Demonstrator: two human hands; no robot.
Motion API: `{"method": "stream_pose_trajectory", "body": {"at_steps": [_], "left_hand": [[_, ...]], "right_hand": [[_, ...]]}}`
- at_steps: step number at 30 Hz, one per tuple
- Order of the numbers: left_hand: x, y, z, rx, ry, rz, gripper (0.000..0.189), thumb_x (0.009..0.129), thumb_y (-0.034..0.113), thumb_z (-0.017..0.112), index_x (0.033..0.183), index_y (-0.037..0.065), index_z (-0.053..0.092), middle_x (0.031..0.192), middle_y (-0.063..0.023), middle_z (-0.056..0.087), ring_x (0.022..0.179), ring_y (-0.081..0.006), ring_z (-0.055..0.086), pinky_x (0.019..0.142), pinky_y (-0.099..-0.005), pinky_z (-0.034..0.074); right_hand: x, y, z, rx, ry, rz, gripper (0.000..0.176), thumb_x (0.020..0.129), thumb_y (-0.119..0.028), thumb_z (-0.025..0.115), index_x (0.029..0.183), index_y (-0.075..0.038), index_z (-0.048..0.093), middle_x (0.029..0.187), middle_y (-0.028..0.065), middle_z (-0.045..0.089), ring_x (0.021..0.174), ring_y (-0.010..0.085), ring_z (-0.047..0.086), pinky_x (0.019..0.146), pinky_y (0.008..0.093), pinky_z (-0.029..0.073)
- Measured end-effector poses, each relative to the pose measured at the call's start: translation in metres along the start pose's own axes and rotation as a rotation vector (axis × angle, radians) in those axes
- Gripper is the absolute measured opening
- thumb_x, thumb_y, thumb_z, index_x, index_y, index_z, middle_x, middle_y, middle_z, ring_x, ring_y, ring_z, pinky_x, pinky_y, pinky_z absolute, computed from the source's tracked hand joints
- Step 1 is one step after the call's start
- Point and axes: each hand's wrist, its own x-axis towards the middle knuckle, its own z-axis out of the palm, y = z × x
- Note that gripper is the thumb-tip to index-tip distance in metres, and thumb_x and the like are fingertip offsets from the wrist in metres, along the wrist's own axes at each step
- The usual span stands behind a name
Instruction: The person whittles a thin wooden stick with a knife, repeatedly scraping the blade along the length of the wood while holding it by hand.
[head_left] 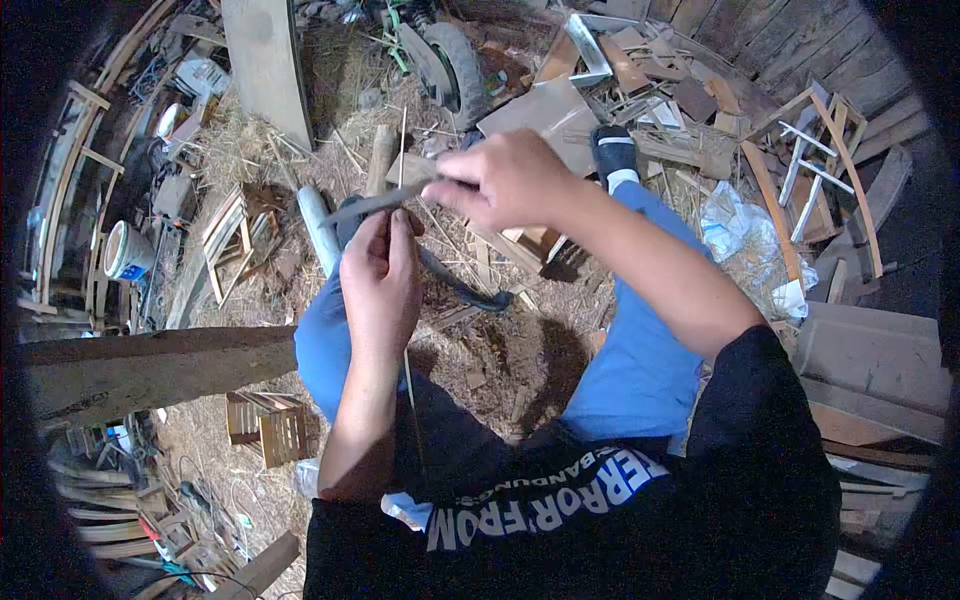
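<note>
A long flat blade [378, 203] is gripped in my right hand [510, 182], whose fingers wrap round its handle end. The blade points left, just above the fingertips of my left hand [382, 280]. Between the pinched thumb and fingers of my left hand is a thin light strip [403, 140], which runs upward past the blade and down along my forearm. Below and to the right of my left hand lies a dark curved object [465, 290], partly hidden by the hand.
A wooden beam [160, 365] reaches in from the left. Slatted wooden crates [283, 440] stand on the straw-strewn ground. Farther off are a wheel [455, 75], a leaning board [268, 70], scrap wood and a plastic bag [738, 222]. A white bucket [128, 250] is at the left.
</note>
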Motion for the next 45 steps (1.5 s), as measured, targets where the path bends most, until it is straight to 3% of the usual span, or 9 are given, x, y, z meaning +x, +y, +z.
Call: {"method": "stream_pose_trajectory", "body": {"at_steps": [8,11,14,22,25,29,33,35,45], "left_hand": [[-0.002,-0.001,-0.003,0.101,-0.06,0.107,0.023,0.105,0.012,0.049,0.088,-0.001,0.058,0.072,0.0024,0.05,0.065,-0.0035,0.044,0.058,-0.0219,0.036],[-0.003,0.001,-0.005,0.124,-0.116,0.012,0.023,0.105,0.012,0.049,0.089,-0.001,0.058,0.073,0.0015,0.052,0.067,-0.0036,0.045,0.058,-0.022,0.036],[-0.003,-0.007,-0.003,0.105,-0.068,0.131,0.024,0.105,0.012,0.049,0.087,-0.001,0.057,0.071,0.0011,0.051,0.065,-0.0042,0.044,0.057,-0.0227,0.035],[-0.003,-0.01,-0.001,0.093,0.012,0.204,0.023,0.104,0.011,0.05,0.086,-0.001,0.056,0.072,0.0011,0.051,0.064,-0.0045,0.043,0.056,-0.0232,0.035],[-0.003,-0.001,-0.008,0.165,-0.119,0.047,0.023,0.104,0.011,0.05,0.088,-0.002,0.058,0.074,0.0,0.053,0.067,-0.0053,0.047,0.059,-0.0234,0.038],[-0.007,-0.001,-0.001,0.047,-0.027,0.061,0.023,0.104,0.01,0.048,0.087,-0.002,0.058,0.072,0.0003,0.052,0.067,-0.0048,0.046,0.059,-0.0228,0.038],[-0.003,0.004,-0.009,0.14,-0.091,0.076,0.022,0.105,0.011,0.049,0.091,-0.003,0.059,0.075,-0.0006,0.054,0.068,-0.0049,0.049,0.061,-0.0223,0.04],[-0.003,0.004,-0.008,0.113,-0.062,0.054,0.021,0.105,0.012,0.049,0.094,-0.002,0.06,0.076,-0.0006,0.056,0.067,-0.0051,0.049,0.059,-0.0218,0.039],[-0.001,-0.002,-0.004,-0.058,0.049,-0.003,0.023,0.106,0.017,0.05,0.1,-0.002,0.063,0.081,0.0004,0.06,0.067,-0.0033,0.049,0.057,-0.0204,0.039]], "right_hand": [[0.0,0.005,-0.004,-0.041,0.013,-0.019,0.039,0.095,-0.047,0.06,0.073,-0.015,0.066,0.052,0.0118,0.054,0.05,0.0334,0.059,0.048,0.0445,0.044],[0.018,0.028,-0.021,-0.108,-0.138,0.25,0.041,0.092,-0.054,0.058,0.08,-0.016,0.071,0.063,0.0136,0.065,0.06,0.0365,0.066,0.058,0.0498,0.053],[-0.004,0.0,-0.005,0.021,0.03,-0.026,0.045,0.095,-0.05,0.059,0.071,-0.013,0.065,0.05,0.0119,0.054,0.049,0.0329,0.059,0.048,0.044,0.045],[0.0,-0.01,-0.008,-0.012,-0.087,0.013,0.047,0.093,-0.05,0.061,0.065,-0.012,0.063,0.059,0.012,0.064,0.059,0.0351,0.067,0.054,0.0469,0.052],[0.015,0.03,-0.012,-0.083,0.01,0.177,0.04,0.092,-0.046,0.064,0.07,-0.013,0.064,0.054,0.013,0.057,0.054,0.0359,0.061,0.05,0.0468,0.045],[-0.004,-0.006,-0.005,0.034,-0.023,-0.04,0.04,0.095,-0.046,0.06,0.073,-0.013,0.065,0.052,0.0114,0.055,0.052,0.0345,0.061,0.049,0.046,0.045],[0.018,0.018,-0.008,0.006,-0.164,0.232,0.044,0.092,-0.054,0.058,0.071,-0.016,0.067,0.06,0.0125,0.064,0.058,0.0341,0.066,0.056,0.0484,0.053],[0.0,-0.006,0.001,0.018,-0.066,-0.03,0.045,0.094,-0.051,0.06,0.07,-0.013,0.062,0.051,0.0112,0.053,0.048,0.0337,0.058,0.046,0.0443,0.043],[0.011,-0.013,0.007,-0.058,0.001,-0.052,0.045,0.092,-0.051,0.062,0.07,-0.012,0.061,0.056,0.0093,0.057,0.052,0.034,0.061,0.048,0.0448,0.046]]}}
